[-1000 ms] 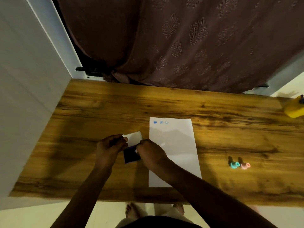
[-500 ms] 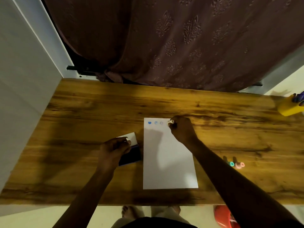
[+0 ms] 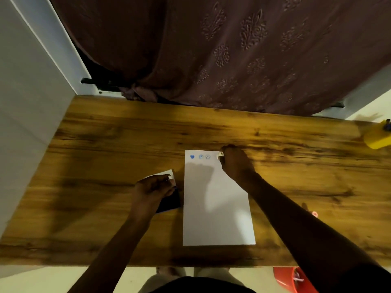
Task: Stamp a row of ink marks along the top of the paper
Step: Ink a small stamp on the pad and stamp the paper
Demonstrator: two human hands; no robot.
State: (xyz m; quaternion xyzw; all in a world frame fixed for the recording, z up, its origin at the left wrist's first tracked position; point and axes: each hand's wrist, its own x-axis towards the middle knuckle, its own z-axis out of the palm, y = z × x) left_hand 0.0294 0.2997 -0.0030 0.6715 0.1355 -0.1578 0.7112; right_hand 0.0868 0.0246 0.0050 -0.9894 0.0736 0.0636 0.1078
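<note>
From my feed, the right hand (image 3: 236, 163) is closed around a small pale stamp (image 3: 220, 154), pressed down at the top right of the white paper (image 3: 218, 208). Three blue marks (image 3: 200, 156) sit in a row along the top edge, left of the stamp. The left hand (image 3: 151, 190) is curled on the ink pad (image 3: 170, 203), pinching its open white lid (image 3: 167, 173), just left of the sheet on the wooden bench (image 3: 105, 155). A yellow container (image 3: 377, 138) sits far right.
</note>
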